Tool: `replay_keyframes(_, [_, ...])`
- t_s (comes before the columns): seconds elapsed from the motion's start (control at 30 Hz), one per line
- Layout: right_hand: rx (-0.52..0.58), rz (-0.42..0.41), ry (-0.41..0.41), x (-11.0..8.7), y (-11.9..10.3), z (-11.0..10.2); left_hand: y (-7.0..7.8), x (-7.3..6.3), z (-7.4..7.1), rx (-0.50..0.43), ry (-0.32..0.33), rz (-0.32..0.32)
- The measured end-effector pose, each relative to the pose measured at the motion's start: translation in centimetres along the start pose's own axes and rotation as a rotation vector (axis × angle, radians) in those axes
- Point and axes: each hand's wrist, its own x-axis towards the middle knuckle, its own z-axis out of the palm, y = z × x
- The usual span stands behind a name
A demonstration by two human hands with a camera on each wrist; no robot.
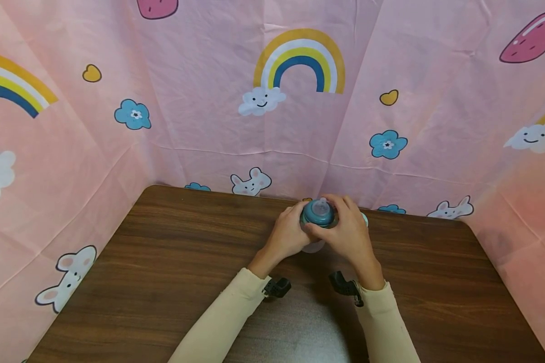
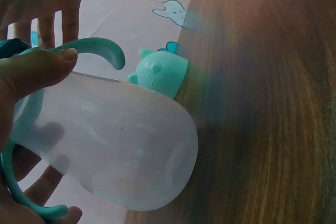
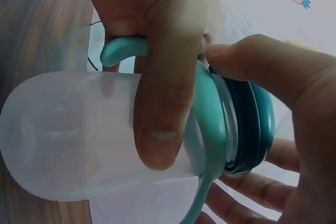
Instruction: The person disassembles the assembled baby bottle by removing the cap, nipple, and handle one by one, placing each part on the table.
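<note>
L hand (image 1: 287, 233) gripping btl (image 2: 131, 140), R hand (image 1: 347, 232) gripping teal collar (image 3: 253, 124), bear-shaped cap (image 2: 160, 72) nr, rainbow-print cloth (image 1: 209, 75) bhd

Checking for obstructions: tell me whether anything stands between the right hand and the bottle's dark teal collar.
Nothing visible does: the right hand is around the dark teal collar and the left hand holds the bottle below it. The mint cap sits outside that grip.

Bottle body (image 2: 121, 140): smooth plastic, translucent, cloudy. Handles (image 2: 102, 48): smooth mint plastic, low sheen. Collar (image 3: 257, 127): dark teal plastic, glossier. Teat (image 1: 321, 206): see-through, rubbery-looking. Eared cap (image 2: 160, 72): smooth moulded plastic. Tabletop (image 1: 186, 252): wood-grained, satin; from here, one pale glare patch. Wall hanging (image 1: 200, 91): matt cloth, creased. Sleeves (image 1: 222, 317): matt cloth.
</note>
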Motion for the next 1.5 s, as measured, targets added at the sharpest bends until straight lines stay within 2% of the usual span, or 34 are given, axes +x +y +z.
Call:
replay_keyframes(0.4, [-0.003, -0.063, 0.002, 0.0, -0.16, -0.16, -0.08, -0.11, 0.0, 0.001, 0.007, -0.003])
replay_keyframes(0.67, [0.046, -0.116, -0.01, 0.04, 0.08, -0.28, -0.13, -0.16, 0.0, 0.008, 0.009, 0.014])
replay_keyframes(1.03, [0.077, -0.116, -0.032, 0.01, 0.11, -0.45, -0.2, -0.19, 0.12, -0.002, 0.01, 0.027])
replay_keyframes(1.5, [0.127, -0.122, 0.03, 0.13, 0.0, -0.84, -0.33, -0.02, 0.07, 0.023, 0.031, 0.051])
